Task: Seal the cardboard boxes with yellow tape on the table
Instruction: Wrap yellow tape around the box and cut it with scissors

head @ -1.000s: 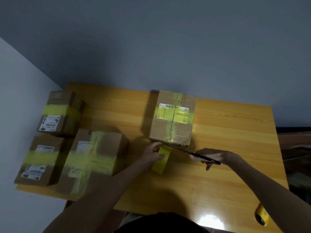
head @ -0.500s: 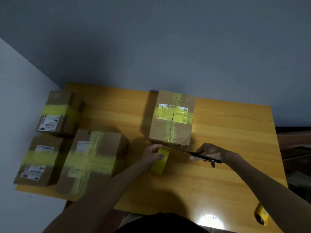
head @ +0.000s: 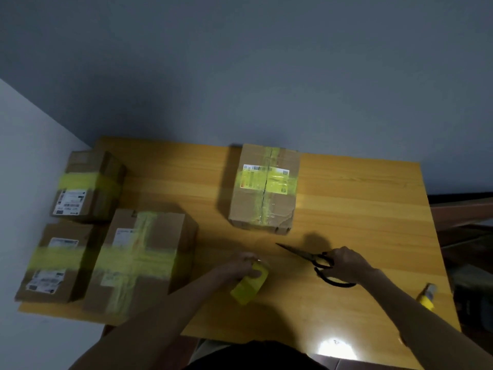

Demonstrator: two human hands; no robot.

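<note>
The left hand (head: 240, 265) is gripping the yellow tape roll (head: 250, 285) close to the middle of the near edge of the tabletop (head: 360, 209), its fingers curled over the roll's upper rim. The right hand (head: 346, 265) is holding the scissors (head: 306, 256) with fingers wrapped round the dark loops. The blades are lying together and pointing toward the box (head: 264, 190), which is standing by the middle of the far edge, apart from both hands, with yellow strips crossing on top.

The roll is probably light and stiff, with a tacky free end, so it is best held by the rim or core, where it can turn. The box looks rigid along its edges but crumpled at its near right corner, so a flat palm on the top is likely safest. Three more boxes (head: 141, 263) are sitting along the left edge.
</note>
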